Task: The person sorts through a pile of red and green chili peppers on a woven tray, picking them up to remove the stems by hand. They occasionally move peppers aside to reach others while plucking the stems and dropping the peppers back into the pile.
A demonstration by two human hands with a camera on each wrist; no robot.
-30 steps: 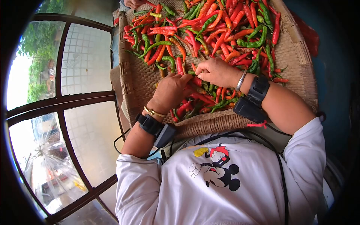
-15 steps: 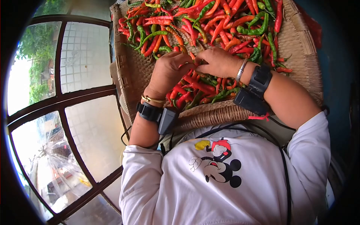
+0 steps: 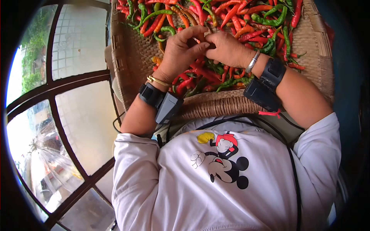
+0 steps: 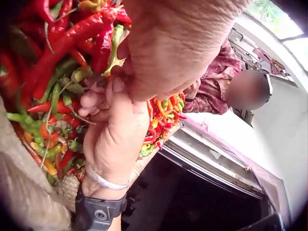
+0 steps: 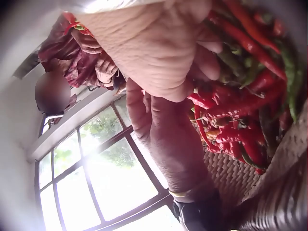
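Observation:
Both hands meet over a woven basket of red, orange and green chili peppers [image 3: 232, 17]. The left hand [image 3: 179, 54], with a gold bracelet, curls thumb and index finger round a small reddish pepper [image 3: 200, 37], mostly hidden. From the other side the right hand [image 3: 230, 50], with a silver bracelet, has its bent fingertips pinched against the same spot. In the left wrist view the right hand [image 4: 115, 139] comes up beneath the left hand [image 4: 178, 43]. The right wrist view has the left hand [image 5: 168, 134] below the right hand [image 5: 149, 48], their fingertips hidden.
The basket's thick near rim [image 3: 219, 107] runs between the hands and the person's shirt. A framed window [image 3: 83, 127] stands at the left. Another person in a dark red patterned top [image 4: 214, 84] is across the basket. A black cable [image 3: 287, 154] crosses the shirt.
The basket and hands have shifted up in the head view. The left hand has lifted from the peppers and turned, its thumb and index finger now meeting the right hand's fingertips.

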